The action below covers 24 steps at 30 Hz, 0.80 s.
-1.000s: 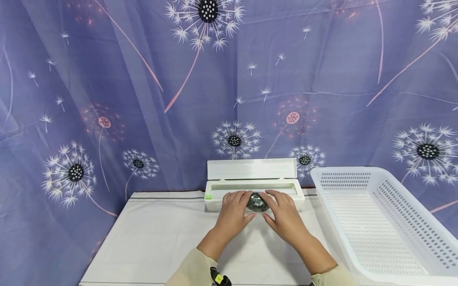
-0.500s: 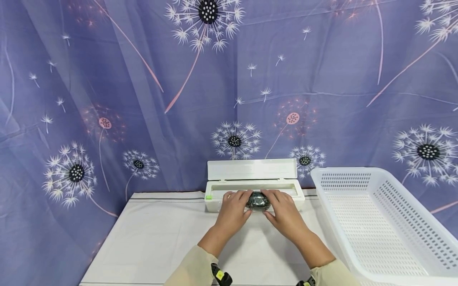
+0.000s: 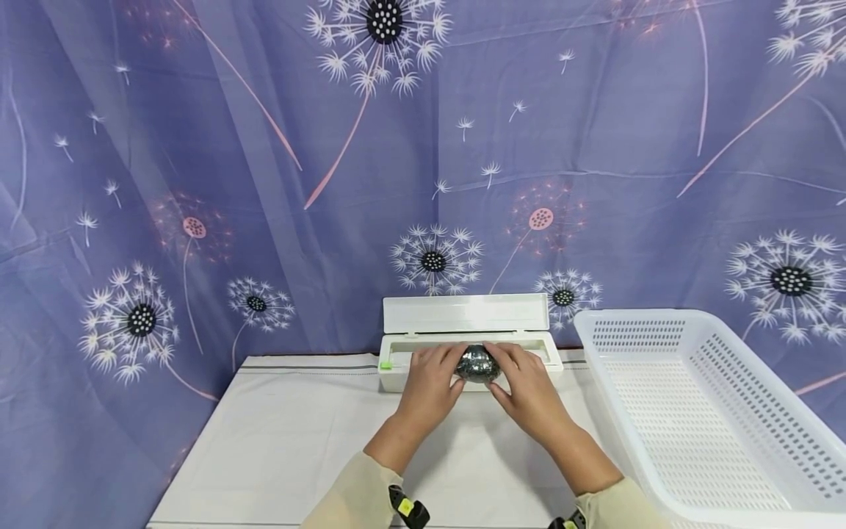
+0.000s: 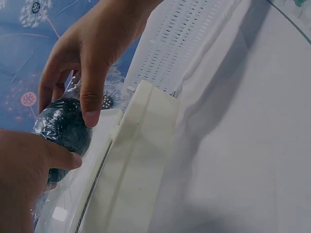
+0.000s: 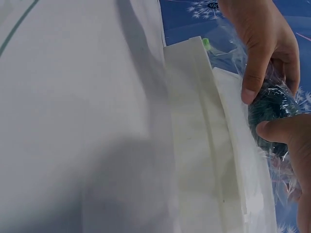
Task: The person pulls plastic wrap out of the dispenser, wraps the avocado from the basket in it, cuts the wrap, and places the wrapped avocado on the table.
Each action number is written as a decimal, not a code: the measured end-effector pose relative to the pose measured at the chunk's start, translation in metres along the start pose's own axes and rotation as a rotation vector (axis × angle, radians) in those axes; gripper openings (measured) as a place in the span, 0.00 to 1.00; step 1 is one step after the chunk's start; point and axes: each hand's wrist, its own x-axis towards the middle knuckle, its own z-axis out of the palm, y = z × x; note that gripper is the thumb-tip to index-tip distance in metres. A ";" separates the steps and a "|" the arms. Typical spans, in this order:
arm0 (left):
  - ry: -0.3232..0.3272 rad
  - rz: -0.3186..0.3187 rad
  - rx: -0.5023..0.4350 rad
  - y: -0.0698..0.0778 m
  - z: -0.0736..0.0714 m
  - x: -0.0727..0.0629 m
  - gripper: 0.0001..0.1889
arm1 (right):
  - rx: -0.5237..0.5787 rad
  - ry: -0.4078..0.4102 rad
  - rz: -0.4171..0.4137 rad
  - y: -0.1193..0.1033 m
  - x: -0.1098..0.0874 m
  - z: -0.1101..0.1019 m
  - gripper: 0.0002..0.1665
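Observation:
Between both hands is a dark green, rounded thing (image 3: 478, 364) wrapped in shiny clear plastic film (image 5: 282, 170); its kind does not show. My left hand (image 3: 426, 386) grips its left end, and my right hand (image 3: 527, 386) grips the right end, each thumb on the near side. Fingers on the far side are partly hidden. In the left wrist view the wrapped thing (image 4: 65, 126) is held over a long white box (image 4: 136, 160). That box has its lid (image 3: 465, 314) raised at the back and a small green tab (image 3: 385, 364) at its left end.
A large white perforated plastic basket (image 3: 694, 433) stands at the right, close to the right forearm. White cloth (image 3: 284, 441) covers the table. Behind it hangs a purple curtain (image 3: 330, 257) printed with dandelions, close to the raised lid.
Both hands have shifted slightly toward the box's back with the wrapped thing, which sits a little higher in view. The right hand's fingers have drawn in around it. Box and basket stay put.

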 end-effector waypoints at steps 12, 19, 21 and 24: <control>0.045 -0.025 -0.020 0.003 -0.004 0.006 0.34 | 0.019 0.064 0.006 -0.003 0.008 -0.002 0.45; 0.062 -0.039 -0.034 0.004 -0.006 0.008 0.36 | 0.034 0.097 0.005 -0.003 0.014 -0.003 0.44; 0.070 -0.038 -0.034 0.005 -0.007 0.009 0.36 | 0.030 0.106 0.000 -0.003 0.016 -0.003 0.44; 0.088 -0.036 -0.034 0.005 -0.009 0.010 0.36 | 0.022 0.112 -0.004 -0.003 0.019 -0.005 0.44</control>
